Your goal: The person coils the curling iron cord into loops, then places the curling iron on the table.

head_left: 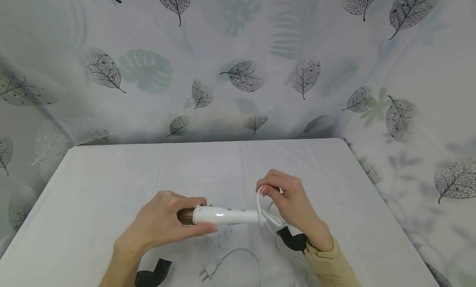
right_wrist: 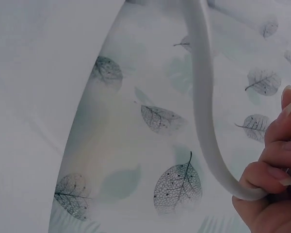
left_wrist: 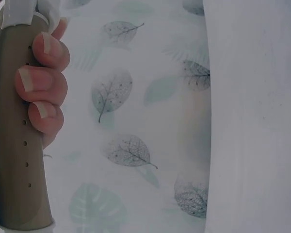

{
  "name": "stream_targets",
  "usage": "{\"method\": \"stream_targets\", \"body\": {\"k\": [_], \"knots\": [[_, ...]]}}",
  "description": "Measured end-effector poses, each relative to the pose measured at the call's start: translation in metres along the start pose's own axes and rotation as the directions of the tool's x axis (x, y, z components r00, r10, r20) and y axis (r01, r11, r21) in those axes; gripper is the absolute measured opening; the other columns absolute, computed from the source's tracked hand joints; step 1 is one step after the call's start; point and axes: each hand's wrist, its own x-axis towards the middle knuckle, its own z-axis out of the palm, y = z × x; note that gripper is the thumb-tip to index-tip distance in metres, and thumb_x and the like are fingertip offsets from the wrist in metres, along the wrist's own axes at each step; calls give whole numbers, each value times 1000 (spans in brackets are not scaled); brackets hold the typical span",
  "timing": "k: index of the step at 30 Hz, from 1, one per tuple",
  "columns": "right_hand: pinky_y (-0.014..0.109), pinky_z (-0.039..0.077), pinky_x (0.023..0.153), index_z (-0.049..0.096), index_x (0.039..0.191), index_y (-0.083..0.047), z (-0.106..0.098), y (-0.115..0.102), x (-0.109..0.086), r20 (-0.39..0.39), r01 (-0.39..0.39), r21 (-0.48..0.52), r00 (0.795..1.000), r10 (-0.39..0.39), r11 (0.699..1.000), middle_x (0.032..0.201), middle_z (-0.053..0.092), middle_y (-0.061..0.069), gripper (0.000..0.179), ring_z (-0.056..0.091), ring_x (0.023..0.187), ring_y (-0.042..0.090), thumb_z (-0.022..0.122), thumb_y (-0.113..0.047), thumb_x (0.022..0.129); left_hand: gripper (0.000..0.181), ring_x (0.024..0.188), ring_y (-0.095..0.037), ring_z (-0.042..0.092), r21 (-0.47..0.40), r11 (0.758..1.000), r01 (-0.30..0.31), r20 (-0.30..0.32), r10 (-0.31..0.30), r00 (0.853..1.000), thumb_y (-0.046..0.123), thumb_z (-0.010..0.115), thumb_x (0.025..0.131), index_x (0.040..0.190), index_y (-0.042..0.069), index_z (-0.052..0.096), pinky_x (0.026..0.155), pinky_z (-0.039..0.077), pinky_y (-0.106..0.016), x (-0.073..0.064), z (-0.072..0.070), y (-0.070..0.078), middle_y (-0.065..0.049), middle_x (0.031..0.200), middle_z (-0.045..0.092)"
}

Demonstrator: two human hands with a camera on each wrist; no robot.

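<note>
A white hair straightener (head_left: pixel 228 216) with a bronze-brown section lies sideways in front of me in the head view. My left hand (head_left: pixel 161 219) grips it by the bronze end, thumb on the near side and fingers on the far side. Close up in the left wrist view, several fingertips curl over the bronze casing (left_wrist: pixel 14 145), which has a row of small holes. My right hand (head_left: pixel 291 196) pinches the white power cord (right_wrist: pixel 203 97) between thumb and fingers. The cord loops around the handle's right end, beside that hand.
A two-prong plug (head_left: pixel 211 269) lies on the white-covered table (head_left: pixel 148 167) near the front, its cord curving right. Black straps (head_left: pixel 291 238) show at both wrists. A leaf-patterned curtain (head_left: pixel 230 39) stands behind the table and along its sides.
</note>
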Motion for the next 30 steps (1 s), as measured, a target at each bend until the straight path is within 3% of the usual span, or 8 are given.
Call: {"method": "stream_targets", "body": {"k": [3, 6, 9, 14, 21, 27, 30], "knots": [[19, 40, 61, 72, 89, -13, 0, 0, 0, 18, -16, 3, 1000, 15, 1000, 77, 60, -7, 18, 48, 68, 5, 61, -28, 90, 28, 52, 16, 34, 32, 999, -2, -6, 3, 1000, 53, 81, 78, 88, 32, 66, 48, 32, -8, 0, 1, 1, 26, 60, 42], [20, 41, 61, 71, 89, -12, 2, 2, 0, 24, 4, 8, 1000, -4, 1000, 75, 58, -5, 14, 49, 67, 6, 63, -23, 92, 27, 52, 16, 32, 59, 998, -25, -30, 27, 999, 52, 81, 78, 89, 32, 66, 47, 29, -6, 1, 1, 1, 26, 60, 41], [21, 42, 61, 71, 90, -11, 3, 5, 0, 31, 3, -1, 1000, -3, 1000, 73, 57, -3, 8, 51, 66, 6, 64, -8, 94, 27, 52, 16, 30, 113, 993, -46, -80, 55, 995, 51, 82, 78, 88, 32, 66, 47, 25, -6, 1, 0, 0, 26, 59, 39], [23, 45, 62, 70, 96, -11, 4, 7, -1, 72, -64, -4, 995, 64, 998, 77, 59, -2, 23, 55, 69, 9, 57, 7, 96, 27, 52, 14, 29, 174, 984, -41, -158, 69, 985, 52, 82, 77, 88, 34, 66, 46, 22, -7, 3, 1, -2, 25, 59, 39], [23, 47, 61, 67, 96, -11, 9, 5, 1, 135, -72, -68, 988, 81, 995, 85, 65, -2, 19, 51, 68, 6, 54, 2, 100, 26, 50, 13, 31, 182, 983, -21, -221, 61, 973, 51, 83, 76, 88, 34, 68, 44, 23, -8, 5, 1, -1, 26, 61, 45], [24, 44, 59, 64, 91, -13, 12, 1, 0, 154, -166, -113, 971, 182, 980, 75, 58, -8, 29, 49, 65, 4, 56, 15, 90, 29, 51, 14, 41, 211, 976, 58, -273, 2, 962, 53, 85, 73, 90, 34, 70, 44, 29, -10, 5, -1, -1, 28, 68, 58], [23, 41, 56, 60, 84, -13, 14, 1, 0, 151, -196, -108, 966, 211, 975, 68, 53, -10, 29, 45, 62, 3, 55, 15, 91, 31, 51, 12, 41, 240, 963, 120, -290, -47, 956, 53, 85, 72, 91, 33, 71, 43, 29, -13, 4, -1, -1, 26, 64, 56]]}}
